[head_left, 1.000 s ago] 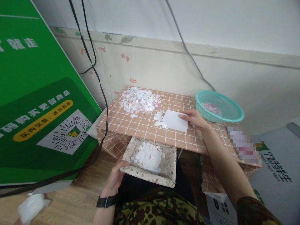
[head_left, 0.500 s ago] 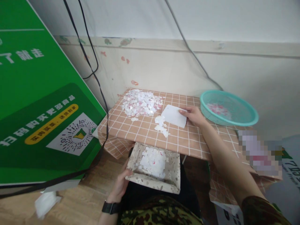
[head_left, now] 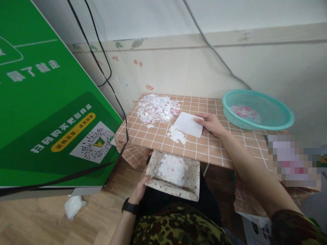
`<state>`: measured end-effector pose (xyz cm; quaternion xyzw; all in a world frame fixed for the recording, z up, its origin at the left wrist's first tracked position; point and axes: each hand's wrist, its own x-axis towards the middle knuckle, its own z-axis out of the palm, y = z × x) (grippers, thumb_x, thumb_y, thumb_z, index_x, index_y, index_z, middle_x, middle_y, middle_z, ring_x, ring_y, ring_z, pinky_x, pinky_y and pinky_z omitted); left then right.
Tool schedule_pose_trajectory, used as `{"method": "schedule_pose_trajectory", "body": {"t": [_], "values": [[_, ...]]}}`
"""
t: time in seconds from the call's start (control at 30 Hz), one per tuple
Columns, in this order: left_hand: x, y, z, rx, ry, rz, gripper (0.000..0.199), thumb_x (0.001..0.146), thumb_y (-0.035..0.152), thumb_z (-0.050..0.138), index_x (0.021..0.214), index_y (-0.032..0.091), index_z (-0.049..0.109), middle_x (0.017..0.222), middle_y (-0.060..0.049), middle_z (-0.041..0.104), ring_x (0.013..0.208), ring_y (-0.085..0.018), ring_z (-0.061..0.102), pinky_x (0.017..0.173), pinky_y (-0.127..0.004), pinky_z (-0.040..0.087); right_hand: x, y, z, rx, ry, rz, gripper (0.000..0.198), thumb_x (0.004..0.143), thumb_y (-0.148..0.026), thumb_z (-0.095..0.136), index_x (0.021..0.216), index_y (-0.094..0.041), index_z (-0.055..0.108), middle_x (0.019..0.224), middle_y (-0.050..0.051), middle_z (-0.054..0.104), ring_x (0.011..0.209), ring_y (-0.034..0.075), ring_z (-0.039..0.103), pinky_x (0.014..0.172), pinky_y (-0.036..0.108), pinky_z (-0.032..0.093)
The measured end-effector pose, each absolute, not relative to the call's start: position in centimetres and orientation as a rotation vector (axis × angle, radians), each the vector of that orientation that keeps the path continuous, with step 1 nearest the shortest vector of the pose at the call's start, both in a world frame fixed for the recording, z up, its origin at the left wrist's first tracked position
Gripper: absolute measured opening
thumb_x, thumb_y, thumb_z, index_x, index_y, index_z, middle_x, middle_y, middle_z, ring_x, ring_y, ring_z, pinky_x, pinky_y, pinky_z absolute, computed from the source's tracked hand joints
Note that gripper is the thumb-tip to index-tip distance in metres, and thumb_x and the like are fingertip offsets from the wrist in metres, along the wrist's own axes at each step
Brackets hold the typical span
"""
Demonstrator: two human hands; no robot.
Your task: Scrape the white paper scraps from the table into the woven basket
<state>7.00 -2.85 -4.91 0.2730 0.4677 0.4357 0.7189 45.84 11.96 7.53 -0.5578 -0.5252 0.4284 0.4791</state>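
My right hand (head_left: 209, 124) grips the right edge of a white card (head_left: 189, 124), which lies low over the table with its left edge against a small heap of white paper scraps (head_left: 176, 134). Below the table's front edge, my left hand (head_left: 142, 186) holds the left side of a patterned, shallow box (head_left: 187, 196). White scraps (head_left: 171, 170) with a few red bits lie inside the box. Farther back on the table sits a larger pile of white and pink scraps (head_left: 158, 108).
The checked brown tablecloth (head_left: 212, 149) covers the table. At its right stands a turquoise plastic basket (head_left: 276, 119) with pink and white scraps inside. A green sign (head_left: 38, 102) with hanging black straps rises on the left. A white crumpled bag (head_left: 74, 206) lies on the floor.
The small heap by the card has been gathered closer together, toward the left. The view has shifted and tilted slightly. Both hands keep their holds.
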Motion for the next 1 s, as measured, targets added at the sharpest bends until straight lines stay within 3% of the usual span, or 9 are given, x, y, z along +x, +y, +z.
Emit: {"method": "schedule_pose_trajectory", "body": {"t": [0.17, 0.3, 0.47, 0.67, 0.87, 1.0], "values": [[6.6, -2.7, -5.5, 0.639, 0.989, 0.965, 0.044, 0.069, 0.022, 0.066, 0.112, 0.015, 0.074, 0.116, -0.011, 0.077, 0.122, -0.038, 0.062, 0.106, -0.05, 0.043, 44.6, 11.8, 7.3, -1.35, -1.389, 1.112, 0.06, 0.066, -0.053, 0.085, 0.114, -0.018, 0.076, 0.08, 0.006, 0.075, 0.057, 0.016, 0.064, 0.047, 0.026, 0.053], [6.3, -2.4, -6.1, 0.662, 0.978, 0.971, 0.044, 0.069, 0.024, 0.067, 0.111, 0.014, 0.074, 0.122, -0.011, 0.075, 0.126, -0.039, 0.059, 0.11, -0.051, 0.04, 44.6, 12.1, 7.3, -1.353, -1.258, 0.981, 0.064, 0.07, -0.056, 0.08, 0.12, -0.016, 0.073, 0.078, 0.005, 0.075, 0.056, 0.016, 0.063, 0.046, 0.026, 0.051], [6.3, -2.1, -6.1, 0.642, 0.976, 0.94, 0.054, 0.066, 0.025, 0.07, 0.118, 0.015, 0.073, 0.123, -0.012, 0.075, 0.126, -0.041, 0.059, 0.108, -0.053, 0.042, 45.3, 12.1, 7.3, -1.427, -1.197, 0.814, 0.056, 0.069, -0.054, 0.081, 0.107, -0.014, 0.077, 0.081, 0.008, 0.075, 0.061, 0.018, 0.064, 0.046, 0.026, 0.048], [6.3, -2.0, -5.7, 0.648, 0.98, 0.898, 0.046, 0.068, 0.028, 0.071, 0.112, 0.016, 0.076, 0.117, -0.012, 0.077, 0.123, -0.041, 0.061, 0.107, -0.053, 0.042, 44.1, 11.3, 8.1, -1.387, -1.477, 1.125, 0.052, 0.065, -0.05, 0.086, 0.103, -0.017, 0.076, 0.079, 0.006, 0.075, 0.058, 0.016, 0.063, 0.046, 0.025, 0.048], [6.3, -1.6, -4.9, 0.675, 1.002, 0.79, 0.028, 0.074, 0.031, 0.071, 0.097, 0.018, 0.079, 0.103, -0.01, 0.08, 0.112, -0.037, 0.066, 0.101, -0.048, 0.046, 46.7, 11.4, 8.8, -1.386, -1.309, 1.135, 0.048, 0.062, -0.046, 0.089, 0.097, -0.018, 0.07, 0.075, 0.005, 0.072, 0.057, 0.016, 0.063, 0.045, 0.025, 0.048], [6.6, -1.7, -4.1, 0.682, 1.034, 0.832, 0.025, 0.072, 0.029, 0.075, 0.095, 0.019, 0.079, 0.1, -0.008, 0.08, 0.105, -0.034, 0.068, 0.101, -0.045, 0.045, 48.5, 11.0, 9.7, -1.449, -1.388, 1.334, 0.045, 0.061, -0.04, 0.089, 0.092, -0.019, 0.065, 0.07, 0.003, 0.07, 0.054, 0.015, 0.062, 0.042, 0.025, 0.046]]}}
